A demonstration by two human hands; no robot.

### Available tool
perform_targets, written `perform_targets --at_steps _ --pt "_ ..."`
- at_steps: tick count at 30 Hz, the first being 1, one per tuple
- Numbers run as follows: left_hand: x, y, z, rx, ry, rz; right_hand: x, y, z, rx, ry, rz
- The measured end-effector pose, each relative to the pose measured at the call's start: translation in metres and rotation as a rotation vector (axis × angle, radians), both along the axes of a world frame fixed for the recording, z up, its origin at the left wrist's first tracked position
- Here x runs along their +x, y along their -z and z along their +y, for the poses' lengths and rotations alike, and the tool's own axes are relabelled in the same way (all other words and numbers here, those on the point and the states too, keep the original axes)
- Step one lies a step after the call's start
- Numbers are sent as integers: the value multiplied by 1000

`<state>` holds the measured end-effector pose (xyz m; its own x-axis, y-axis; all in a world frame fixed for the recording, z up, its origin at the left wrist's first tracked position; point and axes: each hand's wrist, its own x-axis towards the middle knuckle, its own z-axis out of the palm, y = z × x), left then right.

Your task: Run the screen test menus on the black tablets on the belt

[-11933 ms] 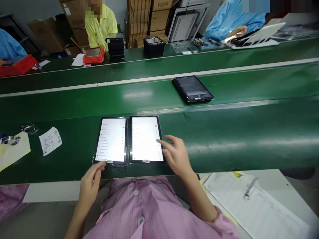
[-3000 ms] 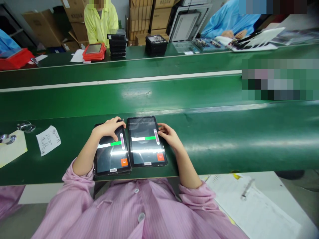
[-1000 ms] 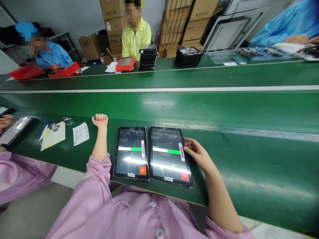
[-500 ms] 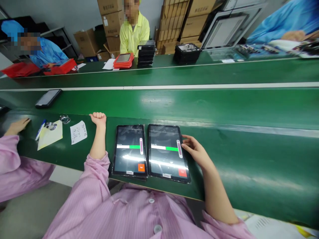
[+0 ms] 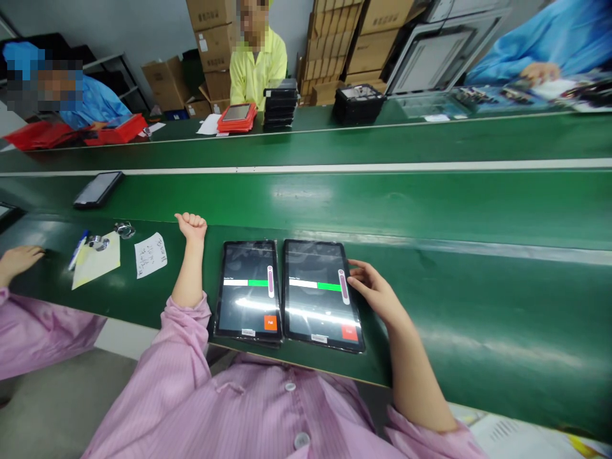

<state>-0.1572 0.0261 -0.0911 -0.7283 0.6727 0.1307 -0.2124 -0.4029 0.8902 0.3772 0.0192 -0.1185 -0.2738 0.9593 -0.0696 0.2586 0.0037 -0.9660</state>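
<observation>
Head view: two tablets lie side by side, touching, at the near edge of the green counter [image 5: 430, 306]. The left tablet [image 5: 248, 290] and the right tablet [image 5: 321, 293] each show a dark screen with a white-and-green bar, an upright pale slider and an orange square; the small print on them is too fine to read. A dark edge peeks out under the left tablet's near side, but what it belongs to cannot be told.

The right hand [image 5: 377, 293] rests at the right tablet's right edge, its fingers [image 5: 356, 271] loosely spread and touching the rim, gripping nothing. The left hand [image 5: 192, 224] lies on the counter just left of the left tablet, curled into a closed fist around nothing visible.

Further left sit a handwritten note [image 5: 150, 254], a yellow sheet [image 5: 95, 261] and a pen. A co-worker's hand [image 5: 19, 258] is cut off at the left edge. Another tablet [image 5: 98, 189] lies on the belt beyond. A stack of black trays [image 5: 280, 108] stands far across; their contents are hidden.
</observation>
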Motion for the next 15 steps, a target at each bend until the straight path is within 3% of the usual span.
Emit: perform_targets --at_steps 6,11,15 --pt "26 13 15 -236 13 433 -1 0 1 -1 8 3" --pt "44 9 16 -381 80 803 -2 -1 0 14 22 3" --pt "42 7 9 -510 68 949 -2 0 -1 1 20 10"
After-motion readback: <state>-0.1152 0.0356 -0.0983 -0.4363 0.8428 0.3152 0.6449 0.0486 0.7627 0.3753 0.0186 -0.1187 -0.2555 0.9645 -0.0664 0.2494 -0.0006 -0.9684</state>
